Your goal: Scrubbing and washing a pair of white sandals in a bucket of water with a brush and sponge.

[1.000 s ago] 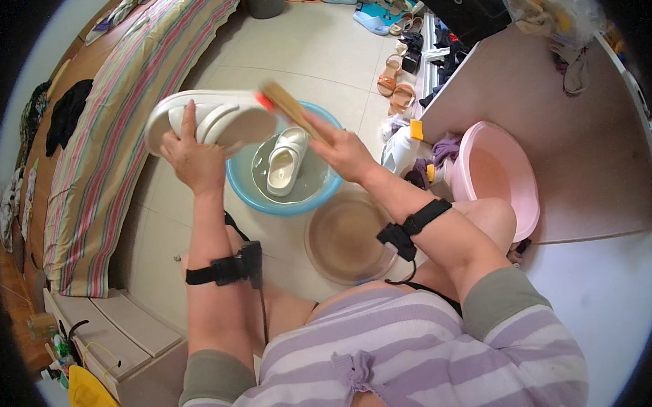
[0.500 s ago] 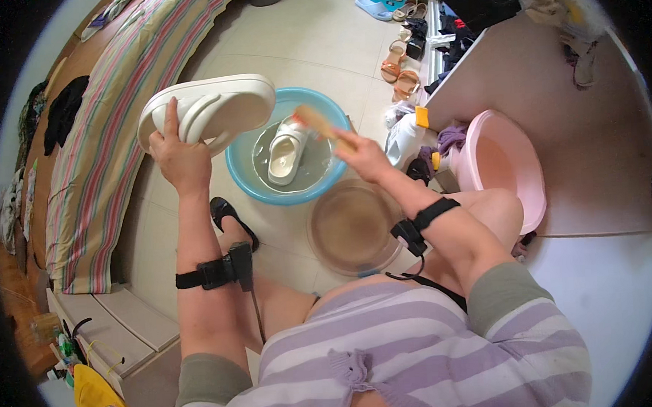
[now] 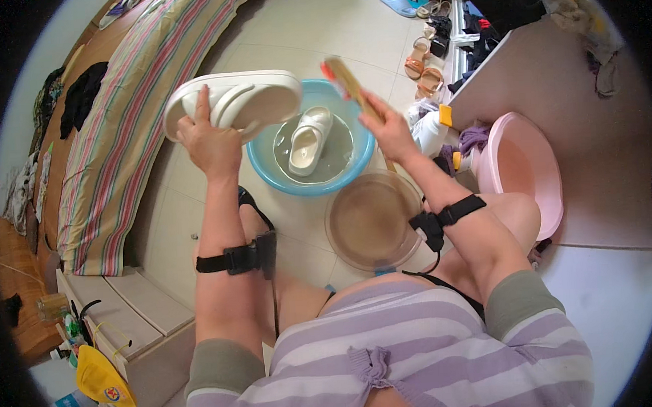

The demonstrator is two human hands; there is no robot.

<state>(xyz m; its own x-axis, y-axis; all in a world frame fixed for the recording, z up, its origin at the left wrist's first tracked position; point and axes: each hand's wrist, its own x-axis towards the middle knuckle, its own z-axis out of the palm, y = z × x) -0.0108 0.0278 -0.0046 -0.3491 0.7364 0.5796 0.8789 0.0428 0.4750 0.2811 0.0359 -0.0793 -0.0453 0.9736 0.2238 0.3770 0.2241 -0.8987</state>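
Observation:
My left hand [image 3: 213,144] grips a white sandal [image 3: 263,104] with crossed straps, holding it up on its side, one finger laid over the strap. Its underside and part of its inside are turned away from me. In my right hand [image 3: 394,131] is a wooden-handled scrubbing brush [image 3: 348,82] with red on its bristle side, raised to the right of the sandal and apart from it. Below and between my hands stands a blue basin [image 3: 266,173] of cloudy water. A second white sandal [image 3: 307,150] sits in it, sole down.
A brown translucent basin [image 3: 374,223] stands close to me, and a pink basin [image 3: 550,172] leans at the right by a white bottle [image 3: 430,133]. Orange sandals [image 3: 426,79] and other shoes line the rack. A striped cloth [image 3: 130,125] hangs over a bed at left.
The brush has risen and tilted more upright, away from over the basin's sandal. The view has shifted, so most things appear farther right. Both hands keep their hold.

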